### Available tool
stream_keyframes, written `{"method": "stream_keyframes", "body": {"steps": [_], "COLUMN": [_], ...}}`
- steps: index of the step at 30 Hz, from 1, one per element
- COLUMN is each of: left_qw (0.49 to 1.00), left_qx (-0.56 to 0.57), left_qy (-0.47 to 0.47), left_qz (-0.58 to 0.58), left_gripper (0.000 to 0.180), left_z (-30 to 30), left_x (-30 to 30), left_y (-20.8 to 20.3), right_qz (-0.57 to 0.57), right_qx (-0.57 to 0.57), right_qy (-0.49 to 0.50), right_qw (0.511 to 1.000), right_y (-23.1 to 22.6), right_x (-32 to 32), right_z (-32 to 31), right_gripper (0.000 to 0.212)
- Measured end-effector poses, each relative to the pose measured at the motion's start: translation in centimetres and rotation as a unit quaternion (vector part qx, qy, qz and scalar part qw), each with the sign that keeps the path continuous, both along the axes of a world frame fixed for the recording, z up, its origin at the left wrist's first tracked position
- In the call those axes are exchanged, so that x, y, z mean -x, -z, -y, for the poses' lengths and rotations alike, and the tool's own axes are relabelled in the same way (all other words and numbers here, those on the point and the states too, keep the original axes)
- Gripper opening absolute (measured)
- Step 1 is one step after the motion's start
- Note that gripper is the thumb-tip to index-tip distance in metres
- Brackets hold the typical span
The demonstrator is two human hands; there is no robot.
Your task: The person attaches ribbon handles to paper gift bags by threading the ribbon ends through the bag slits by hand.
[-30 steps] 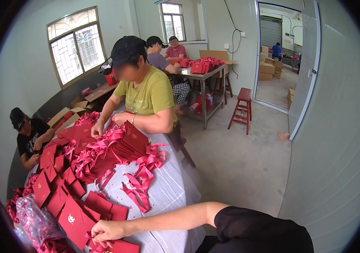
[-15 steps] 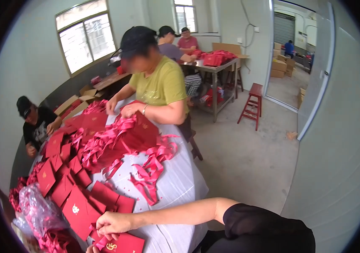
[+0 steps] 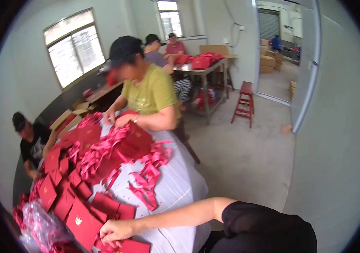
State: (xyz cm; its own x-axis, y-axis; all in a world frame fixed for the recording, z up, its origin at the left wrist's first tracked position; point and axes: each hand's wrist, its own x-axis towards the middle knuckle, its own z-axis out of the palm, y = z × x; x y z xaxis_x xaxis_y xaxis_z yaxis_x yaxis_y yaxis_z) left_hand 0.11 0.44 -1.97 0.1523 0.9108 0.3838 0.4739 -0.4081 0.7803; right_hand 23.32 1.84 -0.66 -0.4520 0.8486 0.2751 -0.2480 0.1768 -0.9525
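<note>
My right hand (image 3: 116,232) is closed at the near end of the table, its fingertips pinched on what looks like a pink ribbon (image 3: 98,243). Beneath it lies a flat red paper bag (image 3: 137,246) with a gold emblem, cut off by the lower edge. Touching the hand on its left is another red bag (image 3: 81,221) with a gold emblem, leaning on a heap of similar bags (image 3: 65,199). My left hand is outside the picture.
A white cloth covers the table (image 3: 184,179). Loose pink ribbons (image 3: 146,185) and a clear plastic bag (image 3: 41,221) lie on it. Across stands a person in a yellow-green shirt (image 3: 152,90); another in black (image 3: 34,143) works at far left. A red stool (image 3: 244,103) stands on the floor.
The view has tilted and turned slightly, shifting the room left and down. My left fingertips, seen before at the lower edge, are now out of sight. My right hand stays over the red bag.
</note>
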Motion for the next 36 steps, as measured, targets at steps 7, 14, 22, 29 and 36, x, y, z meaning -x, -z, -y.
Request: {"method": "stream_keyframes", "body": {"steps": [7, 14, 22, 29, 36], "left_qw": [0.998, 0.997, 0.979, 0.920, 0.921], "left_qx": [-0.058, -0.073, -0.192, -0.337, -0.288], "left_qy": [0.029, -0.016, -0.014, -0.061, 0.020], "left_qz": [0.011, 0.037, -0.063, -0.193, -0.261], "left_gripper": [0.013, 0.006, 0.009, 0.020, 0.019], "left_z": [-1.5, -0.3, 2.1, 3.0, 3.8], "left_x": [0.5, 0.0, -0.5, -1.5, -2.7], "left_y": [-0.3, -2.7, -6.0, -7.2, -9.6], "right_qz": [0.025, 0.081, 0.042, 0.201, 0.213], "right_qx": [0.020, 0.051, 0.010, -0.165, -0.241], "right_qy": [-0.017, -0.032, 0.009, 0.144, 0.168], "right_qw": [0.999, 0.995, 0.999, 0.955, 0.932], "right_y": [-1.9, -3.8, -6.0, -5.6, -5.6], "right_x": [-0.8, -1.0, -1.0, -0.9, 0.1], "right_z": [1.0, 2.2, 3.8, 4.5, 5.3], "right_gripper": [0.022, 0.022, 0.030, 0.029, 0.026]}}
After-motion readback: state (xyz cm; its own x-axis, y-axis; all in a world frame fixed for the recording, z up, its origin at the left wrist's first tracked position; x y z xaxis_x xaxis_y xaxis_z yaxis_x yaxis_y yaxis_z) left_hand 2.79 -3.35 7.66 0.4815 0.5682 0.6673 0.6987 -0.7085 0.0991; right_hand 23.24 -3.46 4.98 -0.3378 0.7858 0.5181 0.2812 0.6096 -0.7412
